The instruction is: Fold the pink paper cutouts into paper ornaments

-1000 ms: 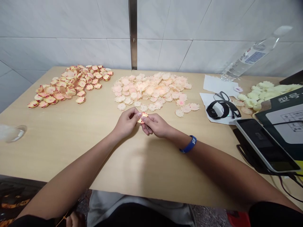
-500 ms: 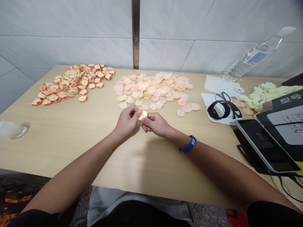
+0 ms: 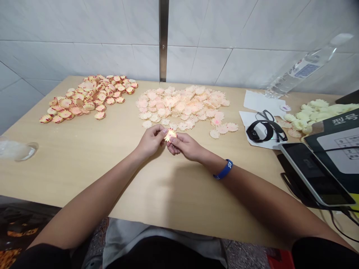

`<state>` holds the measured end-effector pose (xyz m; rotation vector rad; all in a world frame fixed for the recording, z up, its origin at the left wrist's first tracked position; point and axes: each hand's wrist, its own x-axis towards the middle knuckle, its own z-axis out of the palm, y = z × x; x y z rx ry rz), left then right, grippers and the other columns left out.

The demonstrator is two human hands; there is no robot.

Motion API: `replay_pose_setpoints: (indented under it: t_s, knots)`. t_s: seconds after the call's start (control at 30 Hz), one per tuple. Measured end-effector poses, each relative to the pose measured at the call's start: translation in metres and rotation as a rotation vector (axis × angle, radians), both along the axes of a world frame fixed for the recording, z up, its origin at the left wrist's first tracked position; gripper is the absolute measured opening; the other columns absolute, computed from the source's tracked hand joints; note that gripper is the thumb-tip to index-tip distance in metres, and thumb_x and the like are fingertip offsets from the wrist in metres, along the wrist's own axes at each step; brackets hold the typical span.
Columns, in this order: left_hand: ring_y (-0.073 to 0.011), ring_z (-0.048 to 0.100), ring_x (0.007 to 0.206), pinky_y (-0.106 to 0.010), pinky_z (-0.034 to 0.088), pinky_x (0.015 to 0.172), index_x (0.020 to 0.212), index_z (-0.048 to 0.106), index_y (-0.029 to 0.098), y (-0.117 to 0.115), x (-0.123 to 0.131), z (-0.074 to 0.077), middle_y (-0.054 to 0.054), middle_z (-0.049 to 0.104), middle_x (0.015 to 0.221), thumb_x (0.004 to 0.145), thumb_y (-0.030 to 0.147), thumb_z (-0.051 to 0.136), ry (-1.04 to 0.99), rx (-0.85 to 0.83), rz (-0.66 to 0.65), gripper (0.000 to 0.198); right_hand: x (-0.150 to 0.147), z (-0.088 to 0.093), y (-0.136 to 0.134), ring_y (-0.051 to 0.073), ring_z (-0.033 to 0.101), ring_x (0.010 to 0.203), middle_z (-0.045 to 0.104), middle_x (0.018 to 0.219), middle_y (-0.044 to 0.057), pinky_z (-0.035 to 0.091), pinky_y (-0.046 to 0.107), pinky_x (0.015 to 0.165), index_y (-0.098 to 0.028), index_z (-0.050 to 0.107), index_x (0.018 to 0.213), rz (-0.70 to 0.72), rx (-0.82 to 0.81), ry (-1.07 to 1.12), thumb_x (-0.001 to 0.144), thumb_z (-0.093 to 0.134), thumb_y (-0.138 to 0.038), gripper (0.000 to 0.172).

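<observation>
Between my two hands is a small pale-yellow flower-shaped piece (image 3: 170, 135) with a scalloped, red-tinged edge. My left hand (image 3: 153, 141) pinches its left side between thumb and fingers. On the other side my right hand (image 3: 185, 145) grips it, thumb on top and fingers curled beneath. Just beyond my hands lies a loose spread of flat pale-pink flower pieces (image 3: 182, 102). Farther left is a heap of cupped yellowish flower pieces (image 3: 89, 95) with red edges.
On the right lie white paper (image 3: 249, 101), a black wristband (image 3: 259, 130), glasses, a phone-like device (image 3: 316, 173) with cables, a dark box (image 3: 336, 138) and pale-green flower pieces (image 3: 316, 110). A plastic bottle (image 3: 303, 71) leans against the wall. A clear cup (image 3: 19, 149) is at left.
The flower piece has turned between my fingers and more of its face shows. My hands stay in nearly the same place; the whole view has shifted slightly.
</observation>
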<state>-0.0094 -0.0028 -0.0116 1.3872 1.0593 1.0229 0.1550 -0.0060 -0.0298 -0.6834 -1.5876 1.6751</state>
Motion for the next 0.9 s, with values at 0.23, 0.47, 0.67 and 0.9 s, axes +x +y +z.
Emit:
replay_pose_setpoints:
  t_s: [0.23,0.47,0.67,0.9]
  knots:
    - [-0.0097,0.045,0.049,-0.023,0.035,0.050,0.068,0.054,0.017,-0.003,0.003,0.010,0.002,0.050,0.054,0.078,0.048,0.069,-0.032,-0.128,-0.142,0.036,0.004,-0.001,0.007,0.006,0.034,0.040,0.043,0.047,-0.006,0.022,0.021,0.040,-0.018,0.049,0.065,-0.185,-0.181,0.129,0.080,0.060,-0.066,0.051]
    - [-0.0100,0.036,0.051,-0.024,0.030,0.051,0.060,0.041,0.020,-0.006,0.006,0.010,0.004,0.040,0.054,0.084,0.038,0.057,0.154,0.045,0.140,0.034,-0.002,-0.001,0.000,0.007,0.040,0.050,0.049,0.058,-0.006,0.032,0.021,0.047,-0.018,0.054,0.078,-0.131,0.034,0.031,0.075,0.070,-0.059,0.044]
    - [-0.0124,0.042,0.060,-0.027,0.035,0.060,0.060,0.041,0.019,-0.013,0.009,0.010,0.003,0.042,0.058,0.089,0.042,0.050,0.219,0.113,0.077,0.038,-0.002,0.004,-0.007,0.007,0.037,0.047,0.046,0.054,-0.005,0.031,0.023,0.046,-0.018,0.048,0.070,-0.161,0.058,-0.003,0.087,0.055,-0.061,0.046]
    - [-0.0098,0.026,0.048,-0.027,0.025,0.049,0.057,0.039,0.020,-0.009,0.007,0.009,0.004,0.030,0.051,0.088,0.049,0.050,0.069,-0.092,-0.034,0.044,0.001,0.001,-0.003,0.006,0.034,0.045,0.043,0.051,-0.007,0.025,0.023,0.043,-0.018,0.048,0.073,-0.107,-0.033,0.051,0.082,0.060,-0.063,0.047]
